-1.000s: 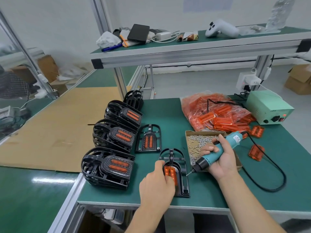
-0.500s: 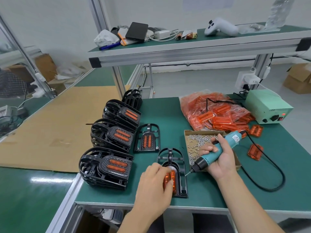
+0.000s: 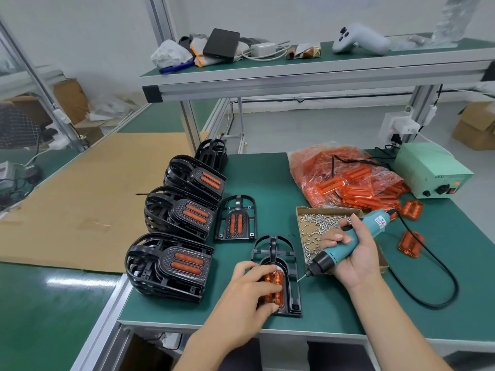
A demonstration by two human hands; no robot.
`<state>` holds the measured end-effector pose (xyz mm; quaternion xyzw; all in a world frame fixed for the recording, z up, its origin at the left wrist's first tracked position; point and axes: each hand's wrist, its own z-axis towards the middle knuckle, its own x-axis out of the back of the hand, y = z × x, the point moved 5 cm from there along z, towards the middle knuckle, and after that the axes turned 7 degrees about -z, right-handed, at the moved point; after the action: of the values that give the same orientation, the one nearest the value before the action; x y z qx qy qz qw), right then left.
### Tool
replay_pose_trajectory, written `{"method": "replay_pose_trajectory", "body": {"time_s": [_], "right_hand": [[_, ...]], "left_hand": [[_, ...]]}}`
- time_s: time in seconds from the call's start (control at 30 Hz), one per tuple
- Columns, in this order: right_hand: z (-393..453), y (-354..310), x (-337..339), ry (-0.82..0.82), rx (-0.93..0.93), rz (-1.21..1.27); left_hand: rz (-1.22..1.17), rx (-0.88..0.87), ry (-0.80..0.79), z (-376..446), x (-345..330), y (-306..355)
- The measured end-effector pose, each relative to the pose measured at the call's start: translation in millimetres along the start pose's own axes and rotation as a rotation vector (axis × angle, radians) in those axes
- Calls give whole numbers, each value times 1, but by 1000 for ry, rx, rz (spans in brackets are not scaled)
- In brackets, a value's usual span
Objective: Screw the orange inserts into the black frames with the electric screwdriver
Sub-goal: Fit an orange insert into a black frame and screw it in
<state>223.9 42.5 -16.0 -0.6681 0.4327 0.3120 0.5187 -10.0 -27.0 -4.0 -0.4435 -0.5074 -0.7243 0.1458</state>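
A black frame (image 3: pixel 276 253) lies flat near the front edge of the green table. An orange insert (image 3: pixel 273 285) sits in its lower half. My left hand (image 3: pixel 246 293) grips that insert, fingers curled over its top and thumb at its lower end. My right hand (image 3: pixel 351 253) holds the teal electric screwdriver (image 3: pixel 345 245), whose bit tip hovers just right of the frame. A second frame with an insert (image 3: pixel 235 220) lies flat farther back.
Three stacks of finished frames (image 3: pixel 174 263) stand on the left. A cardboard tray of screws (image 3: pixel 318 226) lies under my right hand. A bag of orange inserts (image 3: pixel 345 180), loose inserts (image 3: pixel 409 243), the green power box (image 3: pixel 431 170) and the screwdriver cable (image 3: pixel 439 274) fill the right side.
My left hand has shifted from lying over the insert's lower part to curling its fingers round the insert. The screwdriver has stayed almost still beside the frame.
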Motion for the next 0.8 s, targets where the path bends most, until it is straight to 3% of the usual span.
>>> {"method": "replay_pose_trajectory", "body": {"time_s": [0.57,0.8], "right_hand": [[-2,0,-2,16,4,-11],[-3,-1,0,15,7,-4]], "left_hand": [[47,-33,-35,3,3,2],[24,4,167,3,2,13]]}}
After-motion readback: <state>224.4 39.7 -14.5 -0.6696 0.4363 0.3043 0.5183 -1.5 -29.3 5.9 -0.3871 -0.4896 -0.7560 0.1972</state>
